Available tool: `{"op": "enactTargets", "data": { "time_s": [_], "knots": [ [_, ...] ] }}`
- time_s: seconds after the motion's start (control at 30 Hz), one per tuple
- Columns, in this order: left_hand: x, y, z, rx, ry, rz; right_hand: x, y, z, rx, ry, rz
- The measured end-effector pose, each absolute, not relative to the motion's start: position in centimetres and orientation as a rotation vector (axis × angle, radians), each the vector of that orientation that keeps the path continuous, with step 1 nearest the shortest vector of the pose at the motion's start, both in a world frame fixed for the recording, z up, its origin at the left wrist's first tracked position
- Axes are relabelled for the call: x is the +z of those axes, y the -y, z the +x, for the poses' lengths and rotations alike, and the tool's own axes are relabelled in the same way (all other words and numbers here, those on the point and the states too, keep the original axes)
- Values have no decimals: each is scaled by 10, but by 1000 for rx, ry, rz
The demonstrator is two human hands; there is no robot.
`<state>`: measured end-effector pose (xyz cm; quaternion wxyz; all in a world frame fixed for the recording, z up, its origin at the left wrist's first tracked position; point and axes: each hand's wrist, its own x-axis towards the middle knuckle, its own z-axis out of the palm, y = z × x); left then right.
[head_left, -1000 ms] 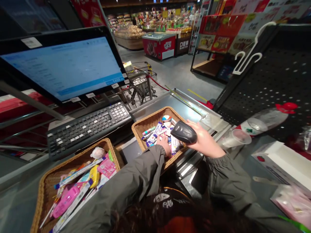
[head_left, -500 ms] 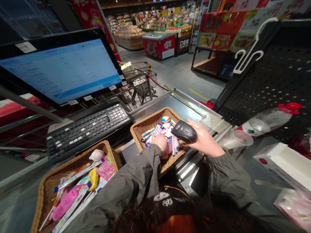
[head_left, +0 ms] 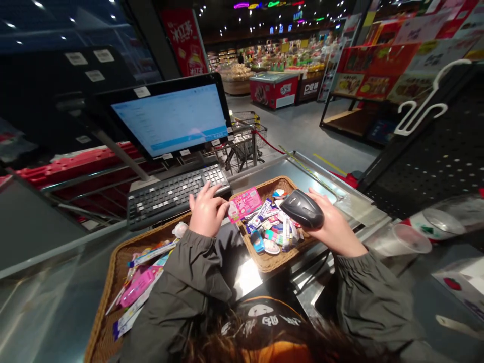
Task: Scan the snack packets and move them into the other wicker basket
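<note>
My left hand (head_left: 206,212) holds a small pink packet (head_left: 245,203) lifted over the gap between two wicker baskets, just in front of the keyboard (head_left: 174,194). My right hand (head_left: 329,222) is closed round a black barcode scanner (head_left: 302,207), whose head points left towards the packet. Below them the right basket (head_left: 270,261) is full of small colourful packets. The left basket (head_left: 102,322) by my left sleeve holds pink and white stationery packs.
A lit monitor (head_left: 172,118) stands above the keyboard. A clear plastic cup (head_left: 401,241) and a lying bottle (head_left: 434,222) sit to the right by a black pegboard panel (head_left: 438,156). Shopping trolleys (head_left: 244,143) and the shop aisle lie beyond the steel counter (head_left: 302,174).
My left hand has come up out of the right basket with a pink packet and moved left towards the keyboard. The scanner hand stayed put. My head has tilted up.
</note>
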<state>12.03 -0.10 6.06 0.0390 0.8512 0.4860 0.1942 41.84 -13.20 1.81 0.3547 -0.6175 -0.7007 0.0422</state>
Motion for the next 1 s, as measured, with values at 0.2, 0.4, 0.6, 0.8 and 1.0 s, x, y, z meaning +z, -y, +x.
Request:
{"op": "enactTargets", "data": {
  "time_s": [0.2,0.4,0.6,0.8,1.0],
  "knots": [
    [67,26,78,778,-1572,2559,33,119,383,112,1947,-1465],
    [67,44,28,849,-1696,2496,49,111,339,71,2064,-1373],
    [67,61,-22,886,-1814,2433,69,110,290,91,2175,-1262],
    [63,79,-66,918,-1911,2373,75,107,247,116,2295,-1181],
    [58,95,-98,894,-1964,2328,68,104,214,155,2355,-1110]
  ]
}}
